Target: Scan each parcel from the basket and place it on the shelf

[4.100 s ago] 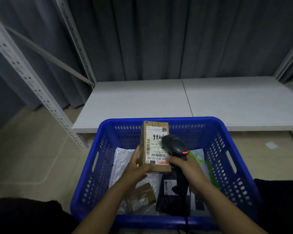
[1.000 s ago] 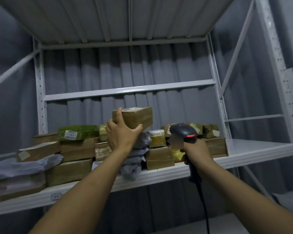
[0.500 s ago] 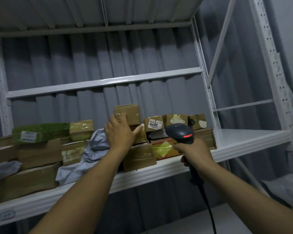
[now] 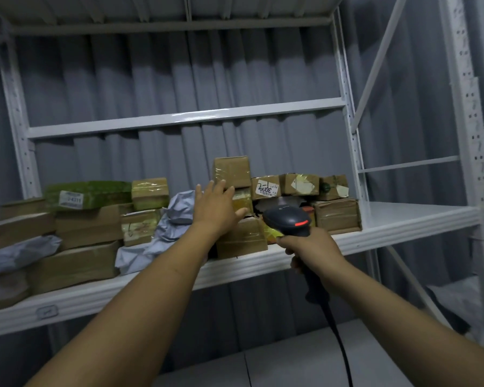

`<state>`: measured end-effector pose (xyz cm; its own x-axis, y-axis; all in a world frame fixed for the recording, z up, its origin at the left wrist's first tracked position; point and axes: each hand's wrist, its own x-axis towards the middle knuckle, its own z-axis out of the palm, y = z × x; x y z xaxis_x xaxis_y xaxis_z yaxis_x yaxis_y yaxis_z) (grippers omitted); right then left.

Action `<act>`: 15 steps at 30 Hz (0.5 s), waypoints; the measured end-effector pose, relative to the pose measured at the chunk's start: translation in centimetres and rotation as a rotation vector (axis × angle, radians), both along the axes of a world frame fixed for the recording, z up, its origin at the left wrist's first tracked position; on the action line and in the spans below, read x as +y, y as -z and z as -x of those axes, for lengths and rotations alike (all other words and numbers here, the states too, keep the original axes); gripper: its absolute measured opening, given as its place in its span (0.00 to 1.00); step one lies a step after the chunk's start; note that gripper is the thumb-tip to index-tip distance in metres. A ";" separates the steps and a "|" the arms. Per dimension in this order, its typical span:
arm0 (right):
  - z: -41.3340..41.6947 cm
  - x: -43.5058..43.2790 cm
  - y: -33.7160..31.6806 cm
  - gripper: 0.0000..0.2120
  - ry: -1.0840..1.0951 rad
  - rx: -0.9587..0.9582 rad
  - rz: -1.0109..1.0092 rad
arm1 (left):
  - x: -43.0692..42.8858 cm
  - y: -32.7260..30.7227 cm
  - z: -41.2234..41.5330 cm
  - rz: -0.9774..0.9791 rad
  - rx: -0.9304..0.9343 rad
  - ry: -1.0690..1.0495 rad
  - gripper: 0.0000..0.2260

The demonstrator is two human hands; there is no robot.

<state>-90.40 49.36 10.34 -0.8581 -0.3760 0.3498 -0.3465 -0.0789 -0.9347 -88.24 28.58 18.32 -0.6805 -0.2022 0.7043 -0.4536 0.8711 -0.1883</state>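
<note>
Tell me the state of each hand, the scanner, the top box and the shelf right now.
left hand: open, fingers spread, holding nothing.
scanner: upright, red light lit.
right hand: grips the scanner's handle.
top brown box: taped, resting on other parcels.
shelf: holds stacked parcels.

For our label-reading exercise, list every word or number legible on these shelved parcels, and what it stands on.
"-4311", first character unclear: printed label on the green parcel.
Marker scrawl, not surely legible: handwritten label on a brown box.
Other stickers and the shelf tag: too blurred to read.

Grey pleated curtain (image 4: 151, 88) at back
</note>
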 end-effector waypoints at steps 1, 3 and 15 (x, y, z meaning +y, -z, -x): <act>-0.7 0.2 0.3 0.09 -0.007 -0.004 -0.001 | 0.1 0.3 -0.8 -0.006 0.036 0.042 0.29; -2.5 0.7 1.1 0.08 -0.025 -0.016 0.000 | 0.4 1.5 -2.8 -0.014 0.122 0.132 0.23; -14.1 1.8 18.2 0.05 -0.179 -0.209 -0.232 | 1.1 24.6 -18.5 -0.447 -0.025 0.251 0.23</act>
<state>-76.25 51.13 -7.91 -0.8153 -0.5757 0.0618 -0.1464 0.1017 -0.9840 -69.73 29.63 -6.31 -0.7624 -0.3077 0.5693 -0.2199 0.9506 0.2192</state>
